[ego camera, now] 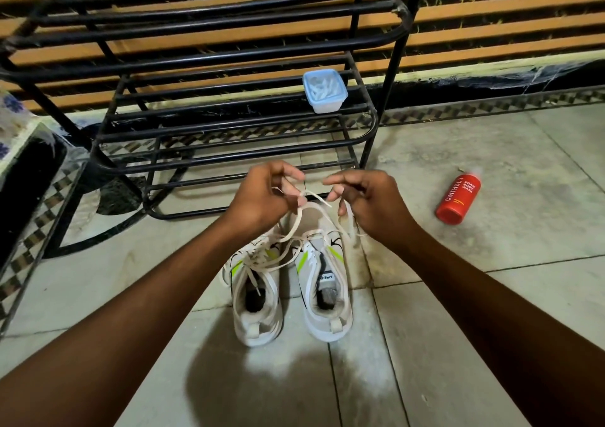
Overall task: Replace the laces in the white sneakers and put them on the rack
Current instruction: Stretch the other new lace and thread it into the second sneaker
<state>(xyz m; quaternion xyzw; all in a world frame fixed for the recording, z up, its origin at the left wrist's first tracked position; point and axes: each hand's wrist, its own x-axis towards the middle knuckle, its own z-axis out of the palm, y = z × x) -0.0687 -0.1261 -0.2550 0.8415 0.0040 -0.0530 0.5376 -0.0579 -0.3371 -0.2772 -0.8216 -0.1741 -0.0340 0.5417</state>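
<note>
The person is crouching over a pair of white sneakers (288,282) that are standing side by side on the tiled floor (491,295), heels toward them and toes pointing at the black metal rack (229,125) just beyond. Both hands are raised above the toes: the left hand (262,197) is pinching a pale lace (307,207) between thumb and fingers, and the right hand (363,197) is pinching another stretch of it, so each grip is clenched on the lace, probably to work out a tangle or find an end before threading. The loose strands are trailing down across both shoes, which suggests the lacing is not yet finished. On a lower shelf of the rack a small lidded plastic box (324,90) is sitting, contents unclear. A red bottle (458,199) of body wash is lying on its side on the floor, well apart to the right. Orange slats are running along the wall behind.
</note>
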